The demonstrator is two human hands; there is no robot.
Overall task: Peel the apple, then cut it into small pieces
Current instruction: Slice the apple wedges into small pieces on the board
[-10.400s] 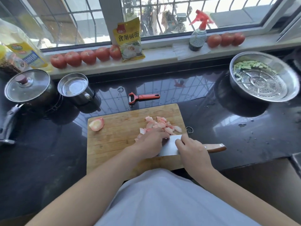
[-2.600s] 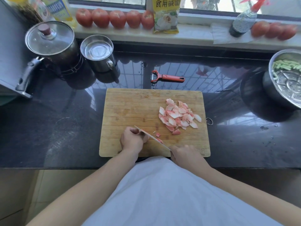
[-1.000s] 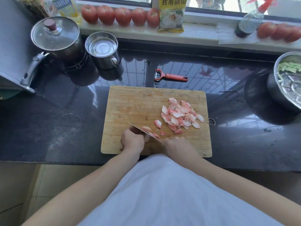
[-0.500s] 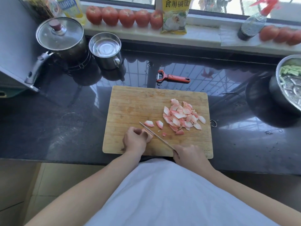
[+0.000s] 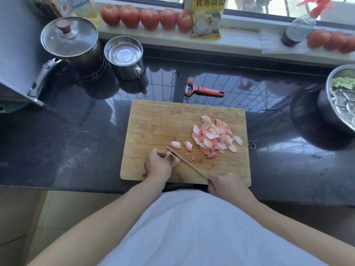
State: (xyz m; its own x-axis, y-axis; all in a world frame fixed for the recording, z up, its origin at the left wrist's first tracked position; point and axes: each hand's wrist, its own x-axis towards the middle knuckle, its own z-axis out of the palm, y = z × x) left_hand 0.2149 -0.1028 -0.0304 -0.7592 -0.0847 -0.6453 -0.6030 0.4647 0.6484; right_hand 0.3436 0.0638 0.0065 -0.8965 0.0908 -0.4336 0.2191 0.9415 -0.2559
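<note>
Left grip [image 5: 158, 163] curled on apple piece [image 5: 175, 161]

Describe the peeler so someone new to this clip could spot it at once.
Start at the wooden cutting board in the middle of the dark counter. Just beyond its far edge lies the peeler, flat on the counter, the only tool there with an orange-red handle.

Surface [image 5: 57, 150] is dark polished stone, v. glossy, mirroring the window bars; cutting board [image 5: 153, 120] is matt, grained wood w/ faint stains. Pot [image 5: 76, 52], mug [image 5: 124, 60] & bowl [image 5: 326, 110] at right edge are shiny metal; pot lid [image 5: 69, 37] looks like clear glass. Peeler [image 5: 203, 90] has smooth orange plastic handle.
</note>
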